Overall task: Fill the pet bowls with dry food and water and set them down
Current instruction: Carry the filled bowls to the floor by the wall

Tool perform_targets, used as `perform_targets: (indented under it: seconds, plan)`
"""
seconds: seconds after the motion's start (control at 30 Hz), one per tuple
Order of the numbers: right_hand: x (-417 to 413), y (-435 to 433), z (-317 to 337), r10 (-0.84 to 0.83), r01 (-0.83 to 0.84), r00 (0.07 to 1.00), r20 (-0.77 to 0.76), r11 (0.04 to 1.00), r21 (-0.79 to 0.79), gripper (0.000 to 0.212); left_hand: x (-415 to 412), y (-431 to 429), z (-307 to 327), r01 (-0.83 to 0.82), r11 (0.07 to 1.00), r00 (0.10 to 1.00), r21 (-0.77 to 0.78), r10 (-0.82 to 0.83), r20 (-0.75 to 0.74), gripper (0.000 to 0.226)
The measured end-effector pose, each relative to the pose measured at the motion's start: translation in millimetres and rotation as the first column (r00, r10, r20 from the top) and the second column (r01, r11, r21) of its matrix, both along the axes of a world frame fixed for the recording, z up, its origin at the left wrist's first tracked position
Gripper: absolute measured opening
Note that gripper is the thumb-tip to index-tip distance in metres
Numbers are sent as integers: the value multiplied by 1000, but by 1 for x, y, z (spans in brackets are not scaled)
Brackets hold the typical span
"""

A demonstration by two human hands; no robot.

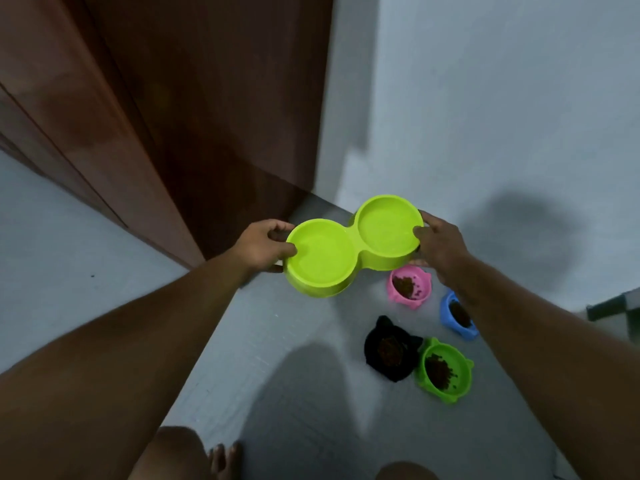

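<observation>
A lime-green double pet bowl hangs in the air above the floor, both wells holding what looks like clear water. My left hand grips its left end and my right hand grips its right end. Below on the floor stand several small bowls with dry food in them: a pink bowl, a blue bowl partly hidden by my right forearm, a black bowl and a green bowl.
A dark brown wooden door stands at the left, its bottom corner near the double bowl. A pale wall rises behind. My bare feet and knees show at the bottom edge. A dark object sits at the right edge.
</observation>
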State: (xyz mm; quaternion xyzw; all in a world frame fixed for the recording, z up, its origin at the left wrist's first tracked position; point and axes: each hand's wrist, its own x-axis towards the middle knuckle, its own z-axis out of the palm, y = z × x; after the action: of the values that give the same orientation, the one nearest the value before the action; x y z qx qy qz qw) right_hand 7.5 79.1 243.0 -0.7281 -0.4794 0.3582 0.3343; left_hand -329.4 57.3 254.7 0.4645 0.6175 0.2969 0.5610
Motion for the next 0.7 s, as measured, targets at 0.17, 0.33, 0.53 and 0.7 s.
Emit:
perform_targets:
  seconds: [0.17, 0.33, 0.53, 0.7]
  plan:
    - [3, 23, -65, 33, -33, 998, 49, 999, 9, 53, 4, 6, -62, 67, 994, 998, -88, -68, -9, 44]
    - [-5, 31, -93, 110, -106, 982, 151, 994, -34, 42, 15, 8, -109, 74, 985, 997, -156, -77, -17, 38]
    - [-3, 49, -140, 117, -108, 977, 180, 992, -60, 40, 24, 17, -148, 93, 979, 993, -180, -106, -59, 40]
    - [-3, 66, -166, 81, -61, 984, 162, 991, -123, 34, 29, 33, -177, 97, 977, 993, -190, -109, -55, 42]
